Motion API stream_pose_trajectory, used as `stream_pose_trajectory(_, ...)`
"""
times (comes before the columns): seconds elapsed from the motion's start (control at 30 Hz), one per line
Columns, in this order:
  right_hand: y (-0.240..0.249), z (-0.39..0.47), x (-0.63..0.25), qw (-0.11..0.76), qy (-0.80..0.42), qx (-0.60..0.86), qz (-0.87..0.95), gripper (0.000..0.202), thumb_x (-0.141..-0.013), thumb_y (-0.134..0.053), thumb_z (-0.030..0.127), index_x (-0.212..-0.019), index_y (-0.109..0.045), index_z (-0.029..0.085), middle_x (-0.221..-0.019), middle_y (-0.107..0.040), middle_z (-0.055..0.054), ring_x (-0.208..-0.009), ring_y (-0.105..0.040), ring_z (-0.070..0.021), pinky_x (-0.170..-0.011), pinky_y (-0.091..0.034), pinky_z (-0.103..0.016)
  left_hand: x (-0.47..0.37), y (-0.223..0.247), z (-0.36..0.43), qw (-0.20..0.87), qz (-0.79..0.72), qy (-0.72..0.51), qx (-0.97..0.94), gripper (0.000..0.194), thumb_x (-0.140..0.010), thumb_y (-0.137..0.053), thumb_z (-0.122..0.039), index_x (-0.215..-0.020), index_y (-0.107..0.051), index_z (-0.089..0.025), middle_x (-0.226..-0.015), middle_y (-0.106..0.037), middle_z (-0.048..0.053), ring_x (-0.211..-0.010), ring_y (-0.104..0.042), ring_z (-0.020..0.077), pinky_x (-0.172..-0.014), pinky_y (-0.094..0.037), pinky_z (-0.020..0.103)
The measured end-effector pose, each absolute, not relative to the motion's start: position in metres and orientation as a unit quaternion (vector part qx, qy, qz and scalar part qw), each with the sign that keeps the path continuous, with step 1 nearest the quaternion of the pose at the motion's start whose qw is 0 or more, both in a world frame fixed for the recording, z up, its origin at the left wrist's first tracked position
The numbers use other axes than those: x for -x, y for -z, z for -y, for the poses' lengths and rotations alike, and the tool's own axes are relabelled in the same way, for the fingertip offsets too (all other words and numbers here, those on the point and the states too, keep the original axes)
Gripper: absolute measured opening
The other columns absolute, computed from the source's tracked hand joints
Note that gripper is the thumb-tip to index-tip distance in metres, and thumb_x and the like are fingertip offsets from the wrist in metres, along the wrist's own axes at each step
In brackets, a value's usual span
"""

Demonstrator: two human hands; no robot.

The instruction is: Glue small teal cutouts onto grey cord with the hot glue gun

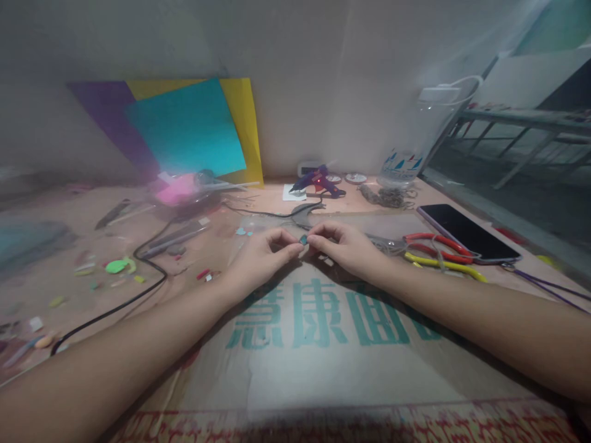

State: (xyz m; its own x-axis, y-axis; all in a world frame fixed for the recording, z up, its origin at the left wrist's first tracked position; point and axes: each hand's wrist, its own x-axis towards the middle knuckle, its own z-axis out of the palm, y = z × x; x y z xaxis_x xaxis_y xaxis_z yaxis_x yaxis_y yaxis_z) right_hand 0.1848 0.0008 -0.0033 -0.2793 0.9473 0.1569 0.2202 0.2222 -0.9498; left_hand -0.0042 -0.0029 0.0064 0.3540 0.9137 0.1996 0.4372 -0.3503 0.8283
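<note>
A small dark teal piece (303,239), too tiny to name more exactly, sits between the fingertips of both hands. My left hand (265,251) pinches it from the left with thumb and forefinger. From the other side, the thumb and forefinger of my right hand (344,247) are closed at its edge. Both hands are just above a cardboard sheet (295,381) printed with large green characters. Pale blue scraps (241,231) lie beyond my left hand. Red and yellow handled pliers (443,258) rest to the right of my right hand.
A glue gun (318,181) with a red light stands at the back, its black cord (159,280) running left. Coloured sheets (194,132) lean on the wall. A clear bottle (401,144) and a phone (466,231) are at right. Coloured scraps (117,266) litter the left side.
</note>
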Motion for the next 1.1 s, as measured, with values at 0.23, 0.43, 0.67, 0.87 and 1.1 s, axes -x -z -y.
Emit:
stream_pose_trajectory(0.23, -0.0029, 0.0032, -0.1837, 0.396, -0.423, 0.432, 0.691, 0.016, -0.082, -0.06, 0.035, -0.08, -0.062, 0.019, -0.068, -0.065, 0.0, -0.066, -0.061, -0.0136, -0.062, -0.049, -0.025, 0.0019, -0.0066, 0.0039, 0.328, -0.457, -0.336, -0.755, 0.02, -0.078, -0.063, -0.037, -0.074, -0.063, -0.018, -0.068, -0.065, -0.001, -0.06, -0.057, 0.0122, -0.057, -0.043, 0.022)
stream_pose_trajectory(0.43, -0.0028, 0.0014, -0.1856, 0.38, -0.431, 0.417, 0.704, 0.02, -0.082, -0.061, 0.038, -0.081, -0.062, 0.018, -0.073, -0.066, -0.001, -0.068, -0.061, -0.0129, -0.065, -0.048, -0.025, 0.0016, -0.0065, 0.0039, 0.333, -0.446, -0.34, -0.758, 0.02, -0.079, -0.061, -0.037, -0.074, -0.061, -0.017, -0.066, -0.063, -0.002, -0.059, -0.055, 0.0117, -0.057, -0.042, 0.023)
stream_pose_trajectory(0.67, 0.0004, -0.0005, -0.1849, 0.408, -0.452, 0.407, 0.681, 0.02, -0.082, -0.061, 0.037, -0.092, -0.063, 0.019, -0.075, -0.065, 0.0, -0.07, -0.061, -0.0128, -0.069, -0.05, -0.027, 0.0021, -0.0061, 0.0012, 0.316, -0.452, -0.316, -0.772, 0.02, -0.08, -0.06, -0.036, -0.077, -0.064, -0.017, -0.07, -0.064, 0.0, -0.062, -0.055, 0.0129, -0.058, -0.041, 0.023)
stream_pose_trajectory(0.87, -0.0005, 0.0026, -0.1846, 0.384, -0.396, 0.446, 0.705, 0.016, -0.081, -0.062, 0.033, -0.08, -0.064, 0.018, -0.072, -0.065, 0.0, -0.069, -0.06, -0.0129, -0.064, -0.047, -0.024, 0.0023, -0.0028, 0.0015, 0.333, -0.451, -0.31, -0.768, 0.028, -0.079, -0.06, -0.044, -0.077, -0.063, -0.016, -0.07, -0.063, 0.0, -0.062, -0.055, 0.0129, -0.056, -0.039, 0.023)
stream_pose_trajectory(1.1, 0.004, -0.0015, -0.1839, 0.435, -0.532, 0.413, 0.599, 0.03, -0.084, -0.055, 0.047, -0.08, -0.062, 0.018, -0.063, -0.059, 0.002, -0.06, -0.056, -0.0102, -0.058, -0.047, -0.022, 0.0026, -0.0025, -0.0003, 0.353, -0.444, -0.305, -0.765, 0.023, -0.081, -0.059, -0.039, -0.081, -0.064, -0.017, -0.072, -0.066, 0.0, -0.06, -0.055, 0.0118, -0.057, -0.04, 0.023)
